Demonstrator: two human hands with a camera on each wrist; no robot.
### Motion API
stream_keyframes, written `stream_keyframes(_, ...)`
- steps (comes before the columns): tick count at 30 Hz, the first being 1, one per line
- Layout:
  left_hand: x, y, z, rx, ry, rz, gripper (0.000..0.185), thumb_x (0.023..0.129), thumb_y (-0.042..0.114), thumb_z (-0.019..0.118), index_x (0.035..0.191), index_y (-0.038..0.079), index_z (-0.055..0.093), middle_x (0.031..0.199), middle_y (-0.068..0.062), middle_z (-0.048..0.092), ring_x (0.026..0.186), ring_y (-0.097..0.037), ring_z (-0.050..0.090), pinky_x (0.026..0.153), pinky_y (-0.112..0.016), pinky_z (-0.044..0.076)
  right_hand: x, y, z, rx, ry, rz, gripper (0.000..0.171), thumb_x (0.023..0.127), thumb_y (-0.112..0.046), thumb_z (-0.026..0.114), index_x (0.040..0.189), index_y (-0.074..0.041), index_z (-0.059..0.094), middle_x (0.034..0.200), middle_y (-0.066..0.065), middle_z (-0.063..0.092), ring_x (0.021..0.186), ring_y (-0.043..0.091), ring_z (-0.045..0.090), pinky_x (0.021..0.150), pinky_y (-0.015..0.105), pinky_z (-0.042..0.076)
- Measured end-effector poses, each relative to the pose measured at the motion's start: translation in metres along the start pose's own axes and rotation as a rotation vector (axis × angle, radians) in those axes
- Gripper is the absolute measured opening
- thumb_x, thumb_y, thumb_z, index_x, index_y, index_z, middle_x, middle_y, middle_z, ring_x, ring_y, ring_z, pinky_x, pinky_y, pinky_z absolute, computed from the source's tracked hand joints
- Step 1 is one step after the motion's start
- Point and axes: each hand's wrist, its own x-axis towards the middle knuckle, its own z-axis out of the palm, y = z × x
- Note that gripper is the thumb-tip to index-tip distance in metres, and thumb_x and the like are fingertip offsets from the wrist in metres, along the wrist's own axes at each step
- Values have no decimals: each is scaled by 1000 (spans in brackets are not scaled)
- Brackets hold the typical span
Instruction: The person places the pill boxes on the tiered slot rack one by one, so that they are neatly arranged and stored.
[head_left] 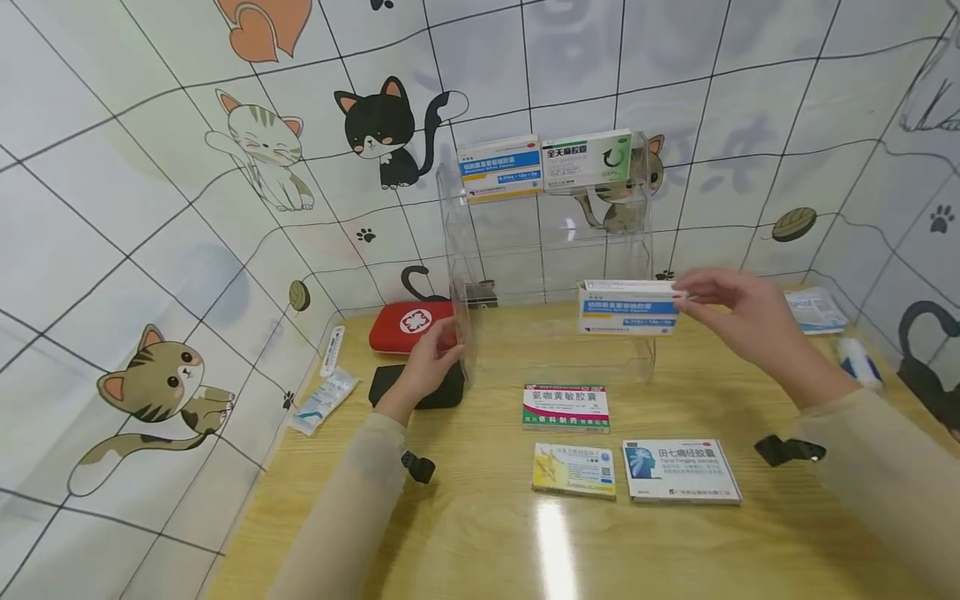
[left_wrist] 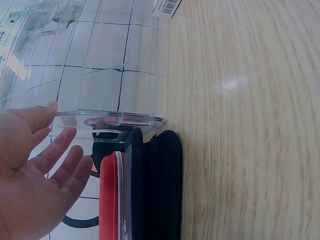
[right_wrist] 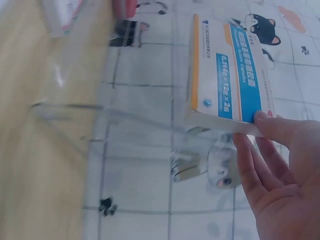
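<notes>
My right hand (head_left: 738, 317) pinches the right end of a blue-and-white medicine box (head_left: 628, 310). In the right wrist view, the thumb lies on that box's (right_wrist: 225, 75) printed face, with fingers on its edge. The box is held before the lower part of a clear acrylic rack (head_left: 551, 367). On the rack's top tier stand a matching blue-and-white box (head_left: 501, 171) and a green-and-white box (head_left: 587, 161). My left hand (head_left: 431, 367) is at the rack's left side panel. Loosely extended, its fingers (left_wrist: 62, 145) lie by the panel's edge; firm contact is unclear.
Before the rack lie a pink-and-green box (head_left: 566, 408), a yellow box (head_left: 573, 471) and a white box (head_left: 681, 472). A red case (head_left: 408, 327) and black case (head_left: 382, 385) sit left. Packets (head_left: 324, 402) (head_left: 816, 311) and a white-and-blue tube (head_left: 858, 362) lie toward the sides.
</notes>
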Motion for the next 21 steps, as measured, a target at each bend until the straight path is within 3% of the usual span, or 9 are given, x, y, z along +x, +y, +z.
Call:
stream_keyframes(7,-3,0,-4,-10,-14,-19,60,101,23,69,154,22,42,137,-8,61,126,-27,58,113,-48,49,59,-46,21,65,71,-74,26,97,-34,72,118,-18,76,130,-1,67,93,-12,61,80,6,47)
stream_keyframes(10,-4,-2,-3,-9,-14,-30,59,101,21,68,154,23,42,139,-8,60,126,-27,58,112,-48,50,86,-65,30,117,86,-87,25,97,-31,73,117,-16,76,127,0,67,95,-3,65,84,10,52)
stream_keyframes(16,-4,-3,-3,-9,-15,-18,59,101,21,68,154,22,42,137,-9,60,126,-29,58,111,-50,50,137,-102,43,210,76,12,26,97,-31,74,120,-21,74,127,-2,69,107,11,69,96,28,57)
stream_keyframes(21,0,0,-2,-18,-13,-23,60,100,20,69,154,24,42,133,-9,62,122,-28,58,111,-50,50,171,-111,58,196,44,57,24,98,-29,72,122,-24,73,130,-1,69,113,14,68,100,32,56)
